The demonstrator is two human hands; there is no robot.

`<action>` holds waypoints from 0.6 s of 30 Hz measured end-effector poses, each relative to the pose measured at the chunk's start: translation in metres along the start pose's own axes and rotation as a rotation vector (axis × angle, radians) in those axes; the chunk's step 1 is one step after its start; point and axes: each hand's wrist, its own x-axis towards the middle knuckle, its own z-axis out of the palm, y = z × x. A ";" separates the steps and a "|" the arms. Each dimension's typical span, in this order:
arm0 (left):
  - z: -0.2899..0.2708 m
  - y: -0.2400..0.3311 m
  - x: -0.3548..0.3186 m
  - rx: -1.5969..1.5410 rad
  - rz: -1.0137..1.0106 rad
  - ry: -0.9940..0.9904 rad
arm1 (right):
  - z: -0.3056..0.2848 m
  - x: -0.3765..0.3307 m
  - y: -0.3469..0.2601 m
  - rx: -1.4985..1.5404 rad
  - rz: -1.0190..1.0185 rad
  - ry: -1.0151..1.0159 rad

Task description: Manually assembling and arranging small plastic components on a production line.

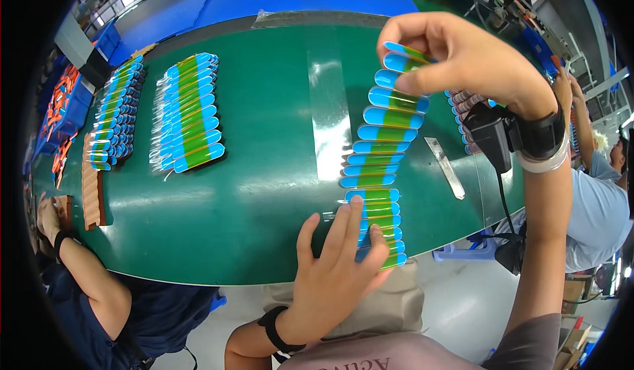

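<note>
A long row of flat, round-ended blue sticks with a green middle band (389, 118) runs up the table in front of me, its pieces overlapping like slats. My right hand (456, 63) pinches the far end between thumb and fingers, lifting that part so the row bends. On the near end rests my left hand (343, 251), fingers spread and fingertips touching the sticks. Whether the left thumb grips beneath the edge is hidden.
Two stacks of similar rows, a middle one (198, 116) and a farther-left one (119, 116), lie on the green table (264, 225). A utility knife (446, 168) lies right of my row. A brown ridged block (92, 185) and another person's arm (92, 271) are at left.
</note>
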 end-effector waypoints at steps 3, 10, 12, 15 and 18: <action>0.000 0.000 0.000 0.000 -0.010 0.013 | 0.002 0.002 -0.003 -0.010 0.033 0.164; -0.004 -0.001 -0.001 -0.017 -0.021 -0.030 | 0.023 0.033 0.031 0.011 -0.050 0.480; -0.004 0.000 -0.001 -0.017 -0.019 -0.027 | 0.026 0.043 0.042 0.053 -0.093 0.534; -0.005 0.000 -0.001 -0.015 -0.018 -0.023 | 0.028 0.063 0.060 -0.052 -0.149 0.566; -0.005 0.000 -0.001 -0.021 -0.017 -0.025 | 0.033 0.076 0.079 -0.295 -0.128 0.528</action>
